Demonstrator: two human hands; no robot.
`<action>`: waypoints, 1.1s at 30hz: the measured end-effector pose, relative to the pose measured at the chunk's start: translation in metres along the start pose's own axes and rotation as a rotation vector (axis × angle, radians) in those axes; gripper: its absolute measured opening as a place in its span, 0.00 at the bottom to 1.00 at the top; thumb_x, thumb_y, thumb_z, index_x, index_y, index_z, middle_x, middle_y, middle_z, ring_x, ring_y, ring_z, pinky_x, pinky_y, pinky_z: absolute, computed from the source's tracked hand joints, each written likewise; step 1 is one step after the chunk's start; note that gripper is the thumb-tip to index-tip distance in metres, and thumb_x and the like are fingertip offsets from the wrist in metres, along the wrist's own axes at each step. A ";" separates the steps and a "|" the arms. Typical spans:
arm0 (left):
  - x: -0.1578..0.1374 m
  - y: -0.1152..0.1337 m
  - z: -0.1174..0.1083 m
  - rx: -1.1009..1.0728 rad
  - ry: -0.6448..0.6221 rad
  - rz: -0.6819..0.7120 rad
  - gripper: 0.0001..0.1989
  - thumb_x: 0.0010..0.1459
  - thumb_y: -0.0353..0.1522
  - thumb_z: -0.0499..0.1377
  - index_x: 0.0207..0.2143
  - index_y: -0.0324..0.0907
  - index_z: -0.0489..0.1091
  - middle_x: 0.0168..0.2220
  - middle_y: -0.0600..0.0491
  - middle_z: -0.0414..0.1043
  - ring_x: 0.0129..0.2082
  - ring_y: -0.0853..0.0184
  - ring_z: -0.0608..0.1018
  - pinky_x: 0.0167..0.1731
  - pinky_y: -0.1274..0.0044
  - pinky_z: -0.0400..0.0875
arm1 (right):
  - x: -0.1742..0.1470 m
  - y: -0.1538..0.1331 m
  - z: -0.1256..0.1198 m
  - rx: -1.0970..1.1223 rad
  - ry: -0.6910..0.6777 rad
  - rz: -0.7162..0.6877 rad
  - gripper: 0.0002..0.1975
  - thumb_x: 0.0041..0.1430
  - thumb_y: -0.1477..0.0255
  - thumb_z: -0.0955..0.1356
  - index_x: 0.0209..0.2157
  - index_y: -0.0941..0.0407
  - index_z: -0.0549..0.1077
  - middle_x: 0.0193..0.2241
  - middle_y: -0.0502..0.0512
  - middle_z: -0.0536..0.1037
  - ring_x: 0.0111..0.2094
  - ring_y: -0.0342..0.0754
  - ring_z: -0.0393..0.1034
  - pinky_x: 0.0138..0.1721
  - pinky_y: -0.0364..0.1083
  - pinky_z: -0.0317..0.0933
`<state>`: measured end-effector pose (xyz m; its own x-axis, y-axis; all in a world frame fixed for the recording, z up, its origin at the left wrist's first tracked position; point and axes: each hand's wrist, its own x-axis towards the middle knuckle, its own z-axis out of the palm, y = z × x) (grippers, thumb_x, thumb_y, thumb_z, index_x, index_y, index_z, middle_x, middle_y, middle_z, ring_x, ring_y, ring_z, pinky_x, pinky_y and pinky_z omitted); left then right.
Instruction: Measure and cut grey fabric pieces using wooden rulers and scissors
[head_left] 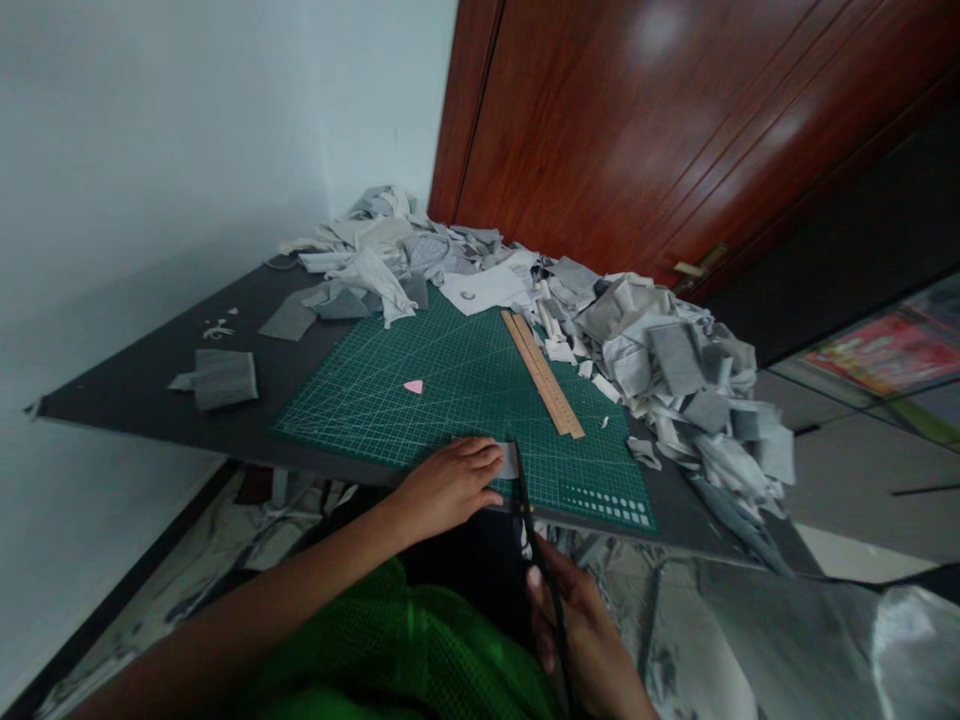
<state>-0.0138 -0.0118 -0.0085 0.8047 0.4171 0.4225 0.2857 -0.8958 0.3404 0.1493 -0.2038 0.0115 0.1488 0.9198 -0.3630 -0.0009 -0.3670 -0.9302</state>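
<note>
My left hand (454, 482) holds a small piece of grey fabric (509, 461) down at the front edge of the green cutting mat (457, 380). Its fingers are bent over the fabric, which is partly hidden beneath them. In my right hand (574, 610) is a pair of large black scissors (524, 497). Their blades point away from me and lie along the right edge of the fabric. Just below the table edge, the fingers wrap round the handles. Whether the blades have cut into the fabric is too small to tell.
A wooden ruler (544, 375) lies on the mat, with pink tailor's chalk (413, 386) to its left. Heaps of grey and white fabric scraps (675, 370) line the back and right. A folded grey piece (225, 379) sits at the left. A white wall and red-brown door stand behind.
</note>
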 end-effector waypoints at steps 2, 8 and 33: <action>0.000 0.001 -0.001 0.008 -0.008 -0.003 0.19 0.67 0.37 0.61 0.57 0.39 0.69 0.58 0.44 0.74 0.64 0.55 0.70 0.63 0.63 0.65 | 0.000 -0.001 0.000 -0.008 0.003 -0.001 0.41 0.65 0.48 0.68 0.68 0.62 0.61 0.17 0.40 0.61 0.15 0.37 0.49 0.15 0.37 0.51; 0.001 0.001 -0.001 0.040 -0.032 -0.002 0.19 0.66 0.38 0.62 0.56 0.39 0.69 0.59 0.45 0.73 0.64 0.55 0.70 0.64 0.63 0.64 | 0.000 -0.005 0.003 0.012 -0.019 0.013 0.43 0.64 0.48 0.68 0.68 0.63 0.59 0.17 0.38 0.58 0.16 0.37 0.46 0.15 0.37 0.50; -0.003 0.009 -0.005 0.225 -0.087 0.048 0.22 0.66 0.44 0.61 0.54 0.38 0.71 0.56 0.42 0.73 0.58 0.50 0.72 0.59 0.60 0.63 | -0.040 0.066 -0.064 0.485 0.609 -0.051 0.27 0.45 0.47 0.79 0.39 0.50 0.75 0.19 0.43 0.66 0.15 0.41 0.58 0.15 0.41 0.55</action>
<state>-0.0167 -0.0207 -0.0022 0.8591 0.3668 0.3570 0.3468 -0.9301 0.1213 0.2062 -0.2742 -0.0322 0.6769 0.6440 -0.3564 -0.3908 -0.0957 -0.9155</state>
